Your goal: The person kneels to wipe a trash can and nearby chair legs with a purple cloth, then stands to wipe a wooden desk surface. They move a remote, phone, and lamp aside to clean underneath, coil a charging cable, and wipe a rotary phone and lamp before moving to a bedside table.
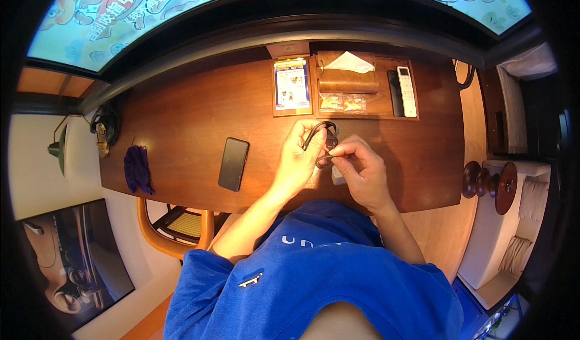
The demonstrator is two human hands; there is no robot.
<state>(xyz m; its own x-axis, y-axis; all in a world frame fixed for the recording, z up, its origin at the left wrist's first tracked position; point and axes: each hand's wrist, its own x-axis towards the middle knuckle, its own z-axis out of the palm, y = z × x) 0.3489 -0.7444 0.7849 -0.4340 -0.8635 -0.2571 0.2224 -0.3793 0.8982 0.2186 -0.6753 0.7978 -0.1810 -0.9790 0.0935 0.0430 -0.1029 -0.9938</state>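
Note:
A coiled black cable (327, 125) is held up over the wooden table between both of my hands. My left hand (297, 158) grips the coil's loops between thumb and fingers. With thumb and index finger, my right hand (364, 167) pinches a length of the same cable at the coil's lower right. Partly hidden behind my right hand lies a small white block (337, 177), perhaps a charger. A black smartphone (234, 164) rests on the table to the left of my hands.
On the wooden table (190, 127) are a purple cloth (138, 170), a printed card on a clipboard (291, 86), a wooden tissue box (348, 82), small clear packets (343, 104), a white remote (407, 91) and a black remote (395, 93). A lit screen (149, 18) spans the back. A chair (174, 224) stands front left.

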